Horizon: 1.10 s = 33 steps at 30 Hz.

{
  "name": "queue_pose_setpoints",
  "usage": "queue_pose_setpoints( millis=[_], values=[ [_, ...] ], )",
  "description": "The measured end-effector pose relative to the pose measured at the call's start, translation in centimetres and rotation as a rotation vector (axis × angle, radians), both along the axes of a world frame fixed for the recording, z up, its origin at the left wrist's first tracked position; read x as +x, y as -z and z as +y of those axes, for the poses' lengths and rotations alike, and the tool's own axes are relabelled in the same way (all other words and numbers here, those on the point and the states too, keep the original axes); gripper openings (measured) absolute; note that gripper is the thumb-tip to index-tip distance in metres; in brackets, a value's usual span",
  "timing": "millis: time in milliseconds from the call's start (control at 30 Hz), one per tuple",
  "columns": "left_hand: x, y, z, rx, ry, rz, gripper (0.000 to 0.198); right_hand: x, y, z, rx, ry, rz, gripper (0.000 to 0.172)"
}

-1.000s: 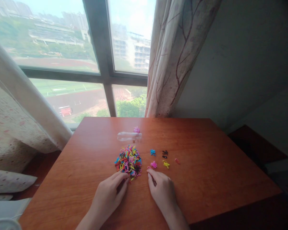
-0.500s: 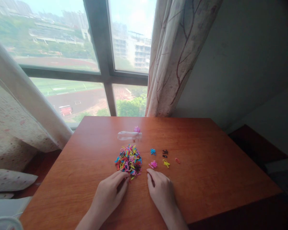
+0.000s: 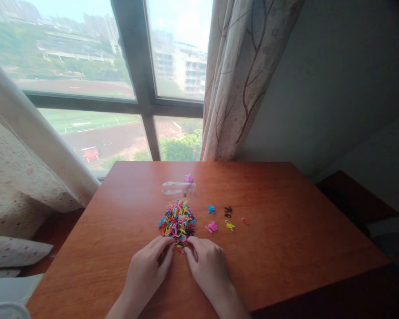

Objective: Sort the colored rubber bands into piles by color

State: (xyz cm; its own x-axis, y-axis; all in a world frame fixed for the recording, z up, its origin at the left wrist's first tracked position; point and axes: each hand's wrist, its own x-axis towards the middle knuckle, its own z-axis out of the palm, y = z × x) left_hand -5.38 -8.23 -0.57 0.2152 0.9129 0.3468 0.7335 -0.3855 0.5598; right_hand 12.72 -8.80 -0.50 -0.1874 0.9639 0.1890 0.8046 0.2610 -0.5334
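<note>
A heap of small coloured rubber bands lies in the middle of the wooden table. My left hand rests at the heap's near edge, fingers bent with their tips touching the bands. My right hand sits just beside it, fingertips curled at the same near edge; whether they pinch a band I cannot make out. To the right lie small sorted clusters: pink bands, blue bands, black bands, yellow bands and a red band.
A clear plastic bottle lies on its side behind the heap, with a pink cap next to it. A window and curtains stand behind the table. A pillow lies at the left.
My right hand has slid left from beside the pink cluster to the near edge of the heap, close to my left hand. The left hand has barely shifted.
</note>
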Motion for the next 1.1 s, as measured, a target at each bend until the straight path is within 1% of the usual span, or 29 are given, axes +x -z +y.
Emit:
queue_pose_setpoints(
  millis=[100,267,533,733,900,1000,1100],
  values=[
    [-0.1,0.1,0.1,0.029,-0.015,-0.005,0.016,-0.1,0.3,0.1,-0.015,-0.008,0.016,0.014],
    [-0.2,0.3,0.2,0.013,-0.009,-0.002,0.015,-0.1,0.7,0.2,-0.001,-0.014,0.028,0.016],
    [-0.3,0.7,0.3,-0.002,0.007,0.010,0.014,-0.4,0.5,0.1,-0.002,-0.023,0.098,0.012],
    [-0.4,0.7,0.2,-0.015,0.011,0.019,0.013,-0.7,0.7,0.3,0.022,-0.011,0.130,0.015],
    [-0.4,0.7,0.2,-0.017,0.014,0.026,0.014,-0.7,0.4,0.0,0.039,-0.002,0.194,0.013],
    [-0.4,0.7,0.2,-0.002,0.015,0.040,0.014,-0.1,0.3,0.0,0.026,0.007,0.237,0.013],
    [-0.4,0.8,0.2,0.027,0.013,0.048,0.014,2.2,0.3,0.9,0.042,0.079,0.267,0.017]
  ],
)
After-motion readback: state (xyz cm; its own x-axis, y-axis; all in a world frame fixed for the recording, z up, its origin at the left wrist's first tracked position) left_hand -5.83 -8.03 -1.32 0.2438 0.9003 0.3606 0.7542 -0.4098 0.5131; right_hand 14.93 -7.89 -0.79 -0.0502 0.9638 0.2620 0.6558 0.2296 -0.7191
